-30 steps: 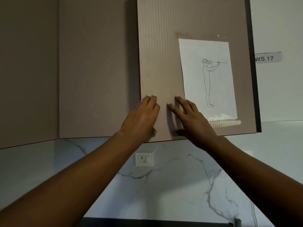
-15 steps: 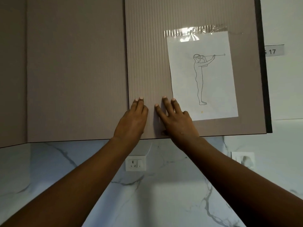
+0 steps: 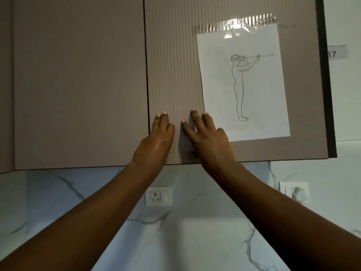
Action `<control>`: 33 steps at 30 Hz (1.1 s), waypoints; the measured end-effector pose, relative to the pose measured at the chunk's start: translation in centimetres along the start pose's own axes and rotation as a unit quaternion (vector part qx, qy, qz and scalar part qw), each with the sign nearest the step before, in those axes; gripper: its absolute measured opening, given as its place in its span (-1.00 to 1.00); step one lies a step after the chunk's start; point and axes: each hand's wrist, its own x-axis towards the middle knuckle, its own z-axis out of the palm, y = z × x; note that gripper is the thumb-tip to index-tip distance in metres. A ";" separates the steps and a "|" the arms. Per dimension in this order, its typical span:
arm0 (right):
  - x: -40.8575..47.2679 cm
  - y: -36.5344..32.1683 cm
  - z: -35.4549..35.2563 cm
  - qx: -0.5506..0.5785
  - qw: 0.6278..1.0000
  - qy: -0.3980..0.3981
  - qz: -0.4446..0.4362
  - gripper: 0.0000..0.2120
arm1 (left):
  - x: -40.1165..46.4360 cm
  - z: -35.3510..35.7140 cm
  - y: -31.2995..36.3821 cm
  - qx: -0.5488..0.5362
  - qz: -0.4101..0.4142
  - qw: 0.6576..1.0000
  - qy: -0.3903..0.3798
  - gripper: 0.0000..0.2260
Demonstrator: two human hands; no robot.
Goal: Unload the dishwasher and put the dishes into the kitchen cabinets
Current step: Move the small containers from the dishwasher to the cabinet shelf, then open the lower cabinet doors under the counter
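Both arms reach up and forward, forearms bare. Left hand lies flat, fingers straight and together, pointing up. Right hand lies flat just beside it, fingers straight and slightly spread. Hands apart, not touching.

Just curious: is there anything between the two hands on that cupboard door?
No. In the head view only a bare strip of ribbed door separates the left hand from the right hand.
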 end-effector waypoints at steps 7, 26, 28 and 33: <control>-0.2 0.3 0.0 0.013 1.000 -0.004 -0.011 -0.09 | -0.3 -0.8 -0.3 -0.029 0.001 0.999 -0.029 -0.36; -28.8 -7.5 5.2 0.149 0.987 -0.059 -0.003 -0.56 | -29.0 1.9 10.3 -0.056 -0.042 0.965 -0.254 -0.50; -32.0 -8.1 5.4 0.154 0.984 -0.086 -0.007 -0.59 | -32.3 0.6 11.6 -0.065 -0.033 0.958 -0.276 -0.52; -39.9 -8.7 3.0 0.167 0.983 -0.071 0.010 -0.74 | -40.4 -3.5 14.6 -0.035 -0.095 0.953 -0.286 -0.51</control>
